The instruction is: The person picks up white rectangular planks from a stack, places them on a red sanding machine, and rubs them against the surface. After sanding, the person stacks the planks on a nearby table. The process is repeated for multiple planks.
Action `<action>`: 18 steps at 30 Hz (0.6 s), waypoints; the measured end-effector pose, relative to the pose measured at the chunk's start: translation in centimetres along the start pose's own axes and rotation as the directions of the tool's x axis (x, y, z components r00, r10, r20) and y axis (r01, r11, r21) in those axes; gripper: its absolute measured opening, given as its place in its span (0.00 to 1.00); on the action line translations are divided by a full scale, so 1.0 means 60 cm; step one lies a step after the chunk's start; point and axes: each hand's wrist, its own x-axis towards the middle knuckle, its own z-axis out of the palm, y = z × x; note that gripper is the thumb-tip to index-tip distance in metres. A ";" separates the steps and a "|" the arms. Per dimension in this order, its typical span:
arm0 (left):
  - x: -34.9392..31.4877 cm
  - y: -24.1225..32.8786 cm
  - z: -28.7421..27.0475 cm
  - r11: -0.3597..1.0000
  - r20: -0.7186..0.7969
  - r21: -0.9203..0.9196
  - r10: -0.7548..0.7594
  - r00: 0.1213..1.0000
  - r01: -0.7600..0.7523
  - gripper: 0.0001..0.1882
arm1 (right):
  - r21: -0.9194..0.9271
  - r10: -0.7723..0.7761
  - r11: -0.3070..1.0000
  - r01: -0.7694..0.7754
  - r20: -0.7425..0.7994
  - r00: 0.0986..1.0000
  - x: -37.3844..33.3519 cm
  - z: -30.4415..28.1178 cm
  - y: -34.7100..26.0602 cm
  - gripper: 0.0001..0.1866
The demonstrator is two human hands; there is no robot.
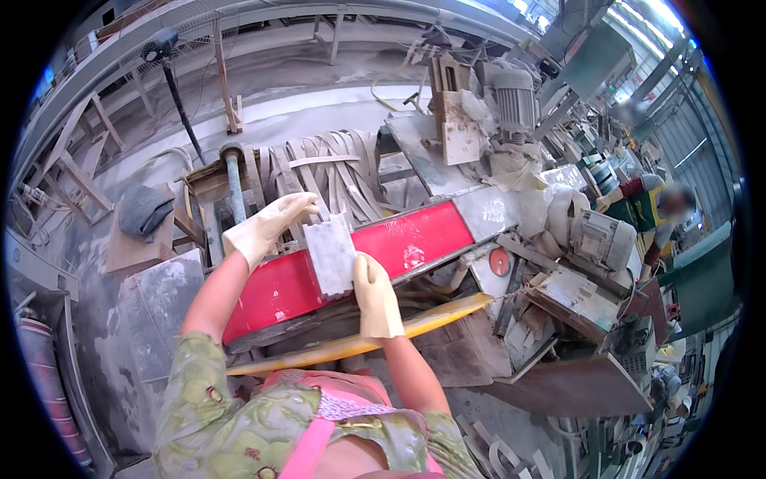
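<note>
A light grey rectangular block [330,257] with ridged ends is held over the red surface [415,236] of a long, narrow machine bed. My right hand [375,297], in a cream glove, grips the block's lower right edge with the thumb pointing up along it. At the upper left corner of the block is my left hand [271,226], gloved the same way. Its fingers are bent and pressed together there, and the contact itself is partly hidden. Whether the block rests on the red surface or hangs just above it, I cannot tell.
A yellow bar [431,315] runs along the bed's near side. Beyond the bed hang several pale strips [339,172]. Motors [604,239] and dusty boards crowd the right, where another person [658,203] stands. A dark cloth [145,212] lies on a box at left.
</note>
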 end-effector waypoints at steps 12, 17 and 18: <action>0.065 -0.038 0.049 0.941 0.347 -0.230 -0.161 0.924 0.250 0.26 | -0.289 0.063 0.953 -0.092 -0.109 0.992 -0.081 0.060 0.054 0.71; 0.050 -0.047 0.042 0.953 0.295 -0.248 -0.097 0.951 0.174 0.24 | -0.346 0.069 0.918 -0.193 -0.339 0.938 -0.060 0.121 0.055 0.75; 0.042 -0.055 0.036 0.953 0.262 -0.259 -0.090 0.961 0.160 0.24 | -0.437 0.003 0.881 -0.182 -0.380 0.925 -0.057 0.123 0.064 0.75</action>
